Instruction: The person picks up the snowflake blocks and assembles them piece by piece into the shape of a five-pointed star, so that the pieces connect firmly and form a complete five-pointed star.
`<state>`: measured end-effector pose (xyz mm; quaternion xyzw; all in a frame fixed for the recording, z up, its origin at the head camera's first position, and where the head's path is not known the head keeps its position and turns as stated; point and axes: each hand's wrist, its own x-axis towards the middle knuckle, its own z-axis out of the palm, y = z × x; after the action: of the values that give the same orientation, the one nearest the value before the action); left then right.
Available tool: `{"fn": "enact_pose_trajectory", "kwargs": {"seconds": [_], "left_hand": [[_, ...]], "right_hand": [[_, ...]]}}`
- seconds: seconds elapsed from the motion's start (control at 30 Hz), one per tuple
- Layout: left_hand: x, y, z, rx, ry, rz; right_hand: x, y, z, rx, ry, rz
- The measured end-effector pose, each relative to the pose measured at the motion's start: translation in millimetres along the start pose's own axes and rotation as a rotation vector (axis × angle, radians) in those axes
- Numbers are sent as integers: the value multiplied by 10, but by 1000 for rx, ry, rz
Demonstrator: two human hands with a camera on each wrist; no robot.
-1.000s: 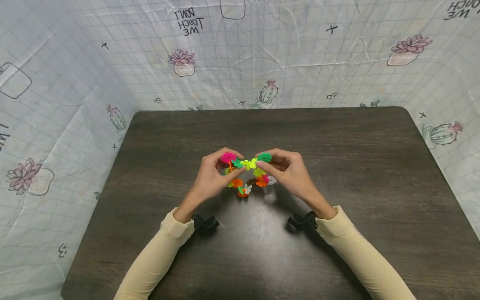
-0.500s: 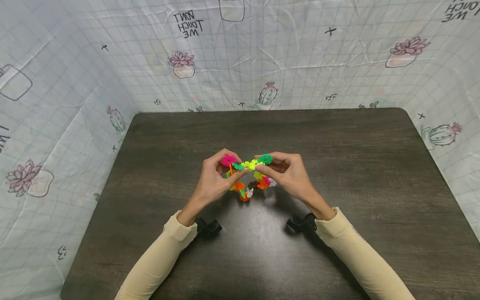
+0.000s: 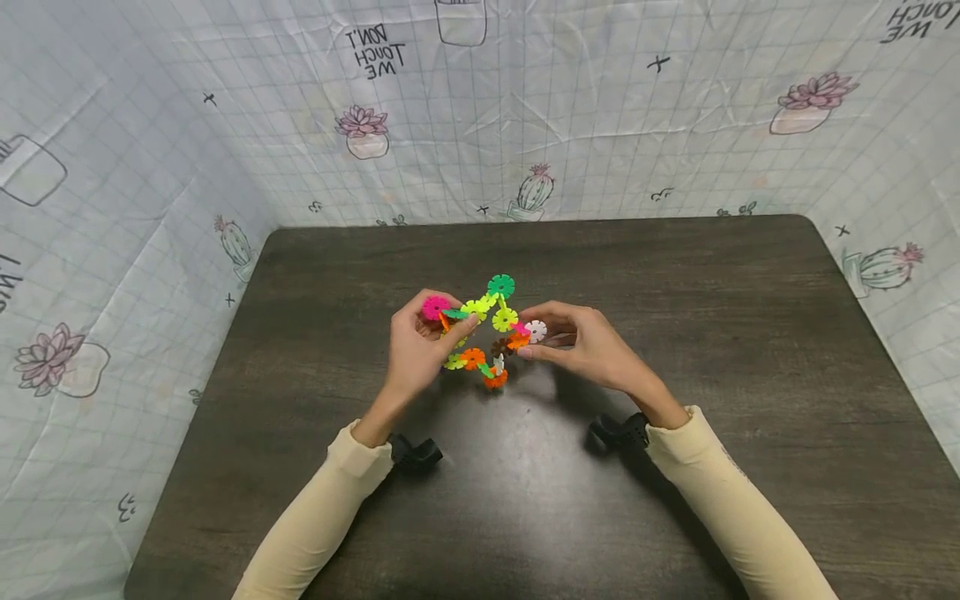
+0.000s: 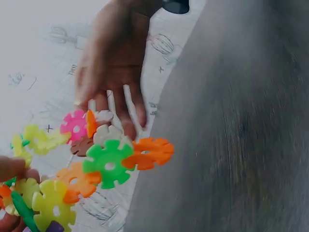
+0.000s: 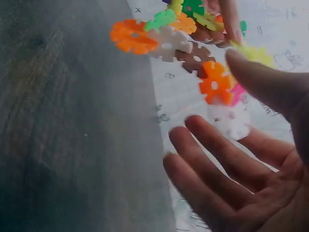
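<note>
A loop of linked snowflake discs (image 3: pixel 472 358), notched plastic rounds in many colours, hangs over the table between both hands. My left hand (image 3: pixel 418 346) pinches its left side by a yellow-green disc (image 3: pixel 474 311), close to a pink disc (image 3: pixel 435 308). A dark green disc (image 3: pixel 501 287) sticks up at the far side. My right hand (image 3: pixel 592 346) is at the loop's right side, around a white disc (image 3: pixel 536 332). In the right wrist view its fingers are spread and extended, with the thumb beside an orange disc (image 5: pixel 212 89) and the brown disc (image 5: pixel 190 64) just beyond.
A dark wood-grain tabletop (image 3: pixel 712 317) lies under the hands. White cloth (image 3: pixel 600 117) with cactus drawings hangs behind it and on both sides. Black wrist devices (image 3: pixel 416 454) show below both hands at the sleeve cuffs.
My right hand has let go of the discs at the far side and moved right and nearer, to the white disc. The dark green disc now stands higher and further left. My left hand shifted slightly left.
</note>
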<state>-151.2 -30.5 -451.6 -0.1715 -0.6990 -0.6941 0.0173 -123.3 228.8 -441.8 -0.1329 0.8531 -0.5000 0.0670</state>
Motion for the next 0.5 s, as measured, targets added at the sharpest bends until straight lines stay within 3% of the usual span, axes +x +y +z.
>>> {"fn": "enact_pose_trajectory", "kwargs": {"seconds": [0.13,0.23,0.37,0.5], "left_hand": [[12,-74,-5,-106,21,-57],[22,-139,10,-112,18,-114],[44,-228,37,18,-23,-212],[61,-316,47,172,-94,-315]], "right_hand": [[31,64,2,52,-38,31],[53,94,17,167,-31,84],[73,146,22,250,3,173],[93,233,16,243,49,259]]}}
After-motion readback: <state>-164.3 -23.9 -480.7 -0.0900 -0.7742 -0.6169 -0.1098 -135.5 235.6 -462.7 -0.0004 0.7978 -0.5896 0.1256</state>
